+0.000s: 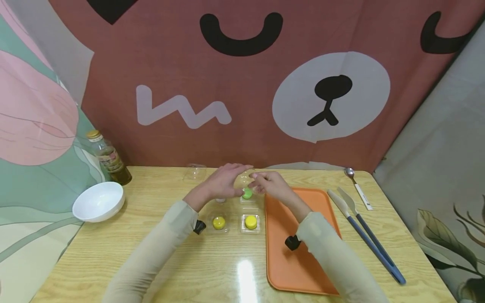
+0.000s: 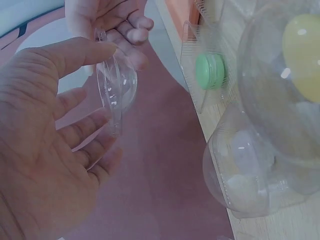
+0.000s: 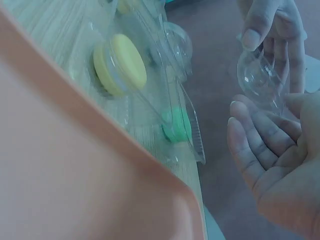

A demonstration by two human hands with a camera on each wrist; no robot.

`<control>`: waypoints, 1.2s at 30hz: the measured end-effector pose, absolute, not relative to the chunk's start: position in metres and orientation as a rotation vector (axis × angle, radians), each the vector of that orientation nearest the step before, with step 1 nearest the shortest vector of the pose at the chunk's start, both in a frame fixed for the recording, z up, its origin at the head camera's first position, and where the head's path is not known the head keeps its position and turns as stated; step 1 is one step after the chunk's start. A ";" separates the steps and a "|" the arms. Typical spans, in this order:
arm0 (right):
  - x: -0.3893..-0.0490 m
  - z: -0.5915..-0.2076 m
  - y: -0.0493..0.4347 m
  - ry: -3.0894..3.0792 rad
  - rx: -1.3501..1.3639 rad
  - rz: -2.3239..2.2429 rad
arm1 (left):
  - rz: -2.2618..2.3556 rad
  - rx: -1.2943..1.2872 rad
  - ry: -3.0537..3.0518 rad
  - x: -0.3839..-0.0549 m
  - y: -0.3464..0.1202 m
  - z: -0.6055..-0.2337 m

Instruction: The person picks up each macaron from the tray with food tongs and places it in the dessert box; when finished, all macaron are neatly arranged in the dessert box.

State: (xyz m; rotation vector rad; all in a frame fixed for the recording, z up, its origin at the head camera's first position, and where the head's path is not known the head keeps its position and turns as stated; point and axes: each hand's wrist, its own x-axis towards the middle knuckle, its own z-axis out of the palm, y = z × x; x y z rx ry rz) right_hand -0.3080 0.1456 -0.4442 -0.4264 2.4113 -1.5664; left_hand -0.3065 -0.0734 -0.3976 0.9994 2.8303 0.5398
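Note:
Both hands hold a clear plastic domed lid [image 2: 125, 82] above the far part of the table. The left hand [image 1: 223, 181] grips it between thumb and fingers from the left. From the right, the right hand [image 1: 270, 184] pinches its edge, palm turned up in the right wrist view. Below the lid, a green macaron [image 1: 247, 193] sits in an uncovered clear tray. Nearer stands a yellow macaron [image 1: 251, 222] in its own uncovered tray. Left of it, another yellow macaron [image 1: 219, 223] lies beneath a clear dome. A pale item [image 1: 220, 200] in clear packaging is partly hidden by the left hand.
An orange tray [image 1: 303, 269] lies under the right forearm. To its right are two blue-handled knives [image 1: 369, 235] and a spoon [image 1: 358, 187]. A white bowl [image 1: 98, 202] and an oil bottle [image 1: 111, 162] stand at left. Another clear plastic piece [image 1: 195, 171] lies at the back.

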 end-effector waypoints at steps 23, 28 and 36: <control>-0.304 -0.436 0.142 2.496 -0.171 -1.862 | 1.247 0.598 2.721 -0.300 -0.076 -0.409; -0.302 -0.434 0.139 2.570 -0.331 -1.898 | 1.491 0.354 2.453 -0.300 -0.076 -0.406; -0.301 -0.434 0.139 2.654 -0.466 -1.924 | 1.631 0.332 2.176 -0.301 -0.082 -0.403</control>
